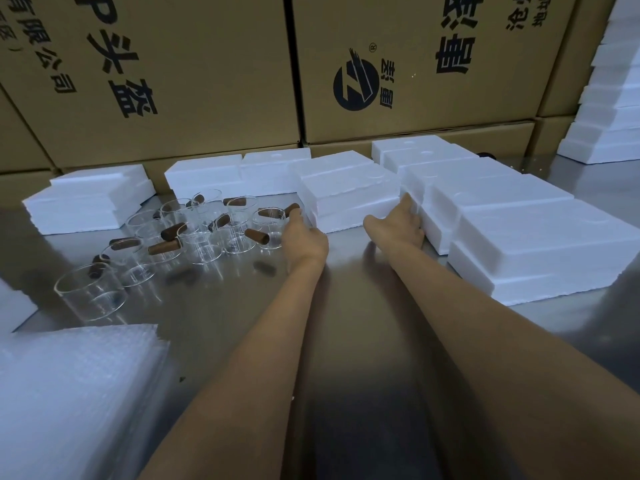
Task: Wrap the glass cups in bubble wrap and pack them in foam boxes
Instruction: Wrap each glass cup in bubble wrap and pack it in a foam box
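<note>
We have both arms stretched out over the steel table [346, 306] toward one foam box [349, 199], the closed white one lying straight ahead with its long axis running left to right across us. Our left hand [304, 237] is at the box's left end, fingers curled toward that corner, and our right hand [405, 220] is pressed flat against its right end, squeezed into the gap between this box and the row of foam boxes [502, 230] beside it; whether either hand has a firm hold yet we cannot tell. So the box sits between our hands, each about equally near, which looks to us like the set-up for drawing it back toward ourselves. Left of the box, just beside our left hand, stand the glass cups [194, 233] with brown handles, none wrapped. The stack of bubble wrap [76, 386] lies much nearer us than the box and well to its left.
</note>
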